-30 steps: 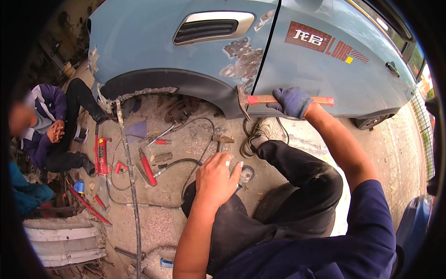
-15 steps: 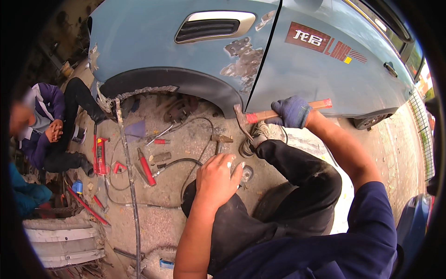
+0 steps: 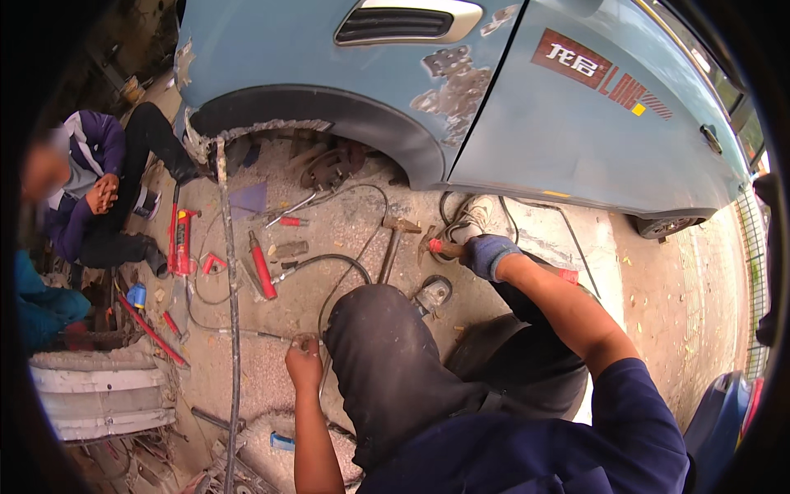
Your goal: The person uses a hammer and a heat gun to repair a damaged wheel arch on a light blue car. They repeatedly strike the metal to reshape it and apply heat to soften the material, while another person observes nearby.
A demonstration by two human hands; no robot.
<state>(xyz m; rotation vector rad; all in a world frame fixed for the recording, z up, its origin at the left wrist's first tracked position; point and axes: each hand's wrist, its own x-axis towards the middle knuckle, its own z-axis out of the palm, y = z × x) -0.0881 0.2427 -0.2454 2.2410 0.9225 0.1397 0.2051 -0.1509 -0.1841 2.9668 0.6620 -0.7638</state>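
One fabric-gloved right hand (image 3: 490,256) around hammer (image 3: 445,247)

Glove (image 3: 491,256) matt cloth; hammer head (image 3: 426,244) dull mtl; door (image 3: 527,156) smooth.

A seated co-worker (image 3: 102,194) is seen at left in a purple jacket (image 3: 104,138), a pale curved panel (image 3: 97,402) at lower left, a mesh fence (image 3: 755,288) at far right.
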